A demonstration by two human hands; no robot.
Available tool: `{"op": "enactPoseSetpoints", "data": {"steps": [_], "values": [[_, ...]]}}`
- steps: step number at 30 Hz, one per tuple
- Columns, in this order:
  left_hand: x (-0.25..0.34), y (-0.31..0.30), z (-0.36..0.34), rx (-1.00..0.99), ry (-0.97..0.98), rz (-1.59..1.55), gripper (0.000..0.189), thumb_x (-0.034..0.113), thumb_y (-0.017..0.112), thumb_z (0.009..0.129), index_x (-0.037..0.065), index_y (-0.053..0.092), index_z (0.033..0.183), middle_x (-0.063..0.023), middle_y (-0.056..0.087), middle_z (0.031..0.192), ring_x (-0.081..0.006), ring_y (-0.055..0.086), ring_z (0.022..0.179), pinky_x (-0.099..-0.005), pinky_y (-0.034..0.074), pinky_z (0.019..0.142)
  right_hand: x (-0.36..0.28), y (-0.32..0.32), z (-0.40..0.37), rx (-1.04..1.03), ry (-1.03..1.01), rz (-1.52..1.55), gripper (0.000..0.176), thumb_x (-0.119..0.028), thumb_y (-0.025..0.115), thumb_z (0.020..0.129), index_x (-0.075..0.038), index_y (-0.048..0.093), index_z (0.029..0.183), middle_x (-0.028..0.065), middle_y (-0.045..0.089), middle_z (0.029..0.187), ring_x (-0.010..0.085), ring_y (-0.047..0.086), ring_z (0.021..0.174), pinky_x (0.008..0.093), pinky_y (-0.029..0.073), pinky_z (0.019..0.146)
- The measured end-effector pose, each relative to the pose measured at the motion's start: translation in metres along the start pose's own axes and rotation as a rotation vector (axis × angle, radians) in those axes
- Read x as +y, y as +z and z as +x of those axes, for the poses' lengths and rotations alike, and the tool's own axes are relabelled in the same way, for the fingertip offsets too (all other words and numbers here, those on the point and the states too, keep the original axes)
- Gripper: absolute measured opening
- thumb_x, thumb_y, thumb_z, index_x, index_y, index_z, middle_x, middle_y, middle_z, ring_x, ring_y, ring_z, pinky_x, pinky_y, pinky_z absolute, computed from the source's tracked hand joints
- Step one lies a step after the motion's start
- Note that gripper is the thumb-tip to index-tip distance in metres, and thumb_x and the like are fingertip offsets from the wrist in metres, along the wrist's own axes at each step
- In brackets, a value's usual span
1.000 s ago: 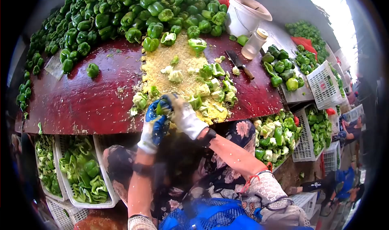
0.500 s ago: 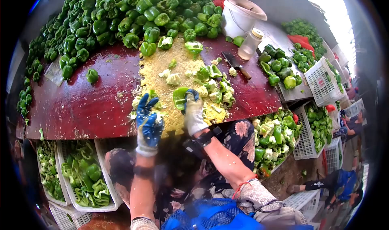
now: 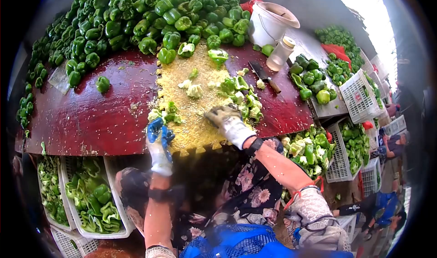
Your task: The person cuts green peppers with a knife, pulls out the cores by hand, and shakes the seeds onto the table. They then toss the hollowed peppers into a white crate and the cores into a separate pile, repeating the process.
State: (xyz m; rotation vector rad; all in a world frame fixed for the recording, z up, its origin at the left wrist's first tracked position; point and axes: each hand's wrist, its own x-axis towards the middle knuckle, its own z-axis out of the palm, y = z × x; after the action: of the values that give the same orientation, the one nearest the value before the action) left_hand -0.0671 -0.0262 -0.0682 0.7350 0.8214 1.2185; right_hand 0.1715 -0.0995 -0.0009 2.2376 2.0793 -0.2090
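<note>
My left hand (image 3: 159, 142), in a white glove with blue-coated fingers, hovers at the near left edge of the yellow mat (image 3: 200, 128). Its fingers are loosely bent and apart, and I see nothing in them. Pepper cores and green scraps (image 3: 169, 114) lie just beyond it. My right hand (image 3: 227, 122), in a stained white glove, is palm down low over the mat, with fingers stretched leftward and no pepper visible in it. Beside it on the right is a heap of pepper pieces and pale cores (image 3: 249, 104). Seeds are scattered across the mat.
Whole green peppers (image 3: 132, 19) are piled along the back of the red table (image 3: 91, 117). A knife (image 3: 264, 76), a clear bottle (image 3: 280, 55) and a white bucket (image 3: 268, 26) are at right. Crates of cut peppers (image 3: 125, 215) stand below left; a core-filled container (image 3: 309, 151) is below right.
The green pepper piece that my right hand held is gone from it. That hand has turned palm down over the mat. My left hand has shifted slightly left, its fingers more bent.
</note>
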Motion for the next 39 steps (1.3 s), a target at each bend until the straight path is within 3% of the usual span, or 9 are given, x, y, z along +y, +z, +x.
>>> {"op": "enactPoseSetpoints", "data": {"steps": [6, 8, 14, 18, 20, 23, 28, 32, 39], "values": [[0.001, 0.003, -0.004, -0.007, -0.068, -0.032, 0.03, 0.013, 0.066, 0.093, 0.009, 0.06, 0.122, -0.0042, 0.065, 0.109, -0.0157, 0.066, 0.074, -0.0297, 0.058, 0.066, 0.013, -0.024, -0.008, 0.363, 0.21, 1.468, 0.041, -0.004, 0.054, 0.097, -0.013, 0.053, 0.137, 0.0129, 0.066, 0.112, 0.0183, 0.064, 0.101, 0.0272, 0.057, 0.083], [-0.002, 0.004, -0.003, -0.016, -0.063, -0.057, 0.029, 0.013, 0.065, 0.094, 0.009, 0.06, 0.122, -0.0054, 0.065, 0.109, -0.0154, 0.066, 0.075, -0.0293, 0.058, 0.066, 0.034, 0.007, 0.007, 0.334, 0.104, 2.04, 0.042, -0.02, 0.06, 0.098, -0.004, 0.05, 0.136, 0.0145, 0.064, 0.119, 0.0258, 0.063, 0.109, 0.038, 0.054, 0.095], [-0.001, 0.011, -0.007, 0.021, -0.066, -0.015, 0.027, 0.013, 0.065, 0.095, 0.008, 0.061, 0.121, -0.0048, 0.065, 0.105, -0.0151, 0.065, 0.073, -0.0297, 0.057, 0.065, -0.037, -0.031, 0.025, 0.329, 0.472, 2.479, 0.026, -0.026, 0.056, 0.1, -0.004, 0.06, 0.115, 0.0149, 0.068, 0.096, 0.0224, 0.069, 0.083, 0.029, 0.062, 0.07], [-0.01, 0.009, -0.009, 0.239, -0.071, 0.082, 0.033, 0.004, 0.063, 0.093, 0.008, 0.056, 0.124, -0.0016, 0.061, 0.104, -0.0089, 0.058, 0.078, -0.0231, 0.051, 0.067, -0.117, -0.023, 0.053, -0.202, -0.407, 2.173, 0.045, -0.034, 0.055, 0.1, -0.004, 0.049, 0.133, 0.0186, 0.059, 0.127, 0.0293, 0.064, 0.108, 0.0416, 0.051, 0.1], [-0.011, 0.007, -0.013, 0.173, 0.176, 0.06, 0.053, 0.009, 0.069, 0.089, 0.004, 0.048, 0.137, -0.0113, 0.057, 0.127, -0.0227, 0.056, 0.115, -0.0332, 0.048, 0.096, -0.144, -0.087, 0.033, 0.103, -0.382, 1.531, 0.06, -0.043, 0.054, 0.098, -0.008, 0.041, 0.145, 0.0215, 0.048, 0.143, 0.035, 0.047, 0.132, 0.0453, 0.034, 0.115], [0.017, 0.01, -0.007, 0.307, 0.599, 0.911, 0.047, 0.008, 0.07, 0.088, 0.001, 0.052, 0.13, -0.0145, 0.055, 0.126, -0.0291, 0.053, 0.119, -0.04, 0.041, 0.105, -0.116, -0.084, 0.087, 0.178, -0.13, 0.712, 0.068, -0.052, 0.053, 0.096, -0.016, 0.035, 0.151, 0.0193, 0.037, 0.153, 0.0366, 0.027, 0.146, 0.0475, 0.024, 0.12], [0.008, 0.013, 0.027, 0.209, 0.512, 1.297, 0.075, 0.046, 0.06, 0.092, 0.01, 0.032, 0.152, -0.0238, 0.027, 0.157, -0.0388, 0.023, 0.146, -0.0465, 0.019, 0.12, -0.022, -0.024, 0.143, 0.11, -0.139, 0.06, 0.059, -0.052, 0.059, 0.09, -0.023, 0.052, 0.141, 0.0155, 0.036, 0.155, 0.0389, 0.031, 0.144, 0.0551, 0.022, 0.118], [-0.007, 0.05, 0.024, 0.052, 0.207, 1.598, 0.083, 0.059, 0.055, 0.091, 0.017, 0.025, 0.156, -0.0197, 0.016, 0.162, -0.0389, 0.019, 0.148, -0.0467, 0.019, 0.121, 0.029, -0.025, 0.124, 0.023, -0.1, 0.136, 0.059, -0.049, 0.063, 0.089, -0.02, 0.053, 0.139, 0.0184, 0.05, 0.143, 0.0367, 0.049, 0.129, 0.0467, 0.042, 0.107], [-0.032, 0.127, -0.021, -0.51, 0.473, 1.076, 0.083, 0.032, 0.079, 0.081, 0.011, 0.037, 0.149, -0.0177, 0.029, 0.156, -0.0354, 0.029, 0.144, -0.0442, 0.029, 0.117, 0.107, -0.02, 0.041, 0.127, -0.038, 0.291, 0.051, -0.046, 0.052, 0.098, -0.02, 0.051, 0.142, 0.0135, 0.051, 0.141, 0.0337, 0.051, 0.126, 0.0462, 0.043, 0.108]]}}
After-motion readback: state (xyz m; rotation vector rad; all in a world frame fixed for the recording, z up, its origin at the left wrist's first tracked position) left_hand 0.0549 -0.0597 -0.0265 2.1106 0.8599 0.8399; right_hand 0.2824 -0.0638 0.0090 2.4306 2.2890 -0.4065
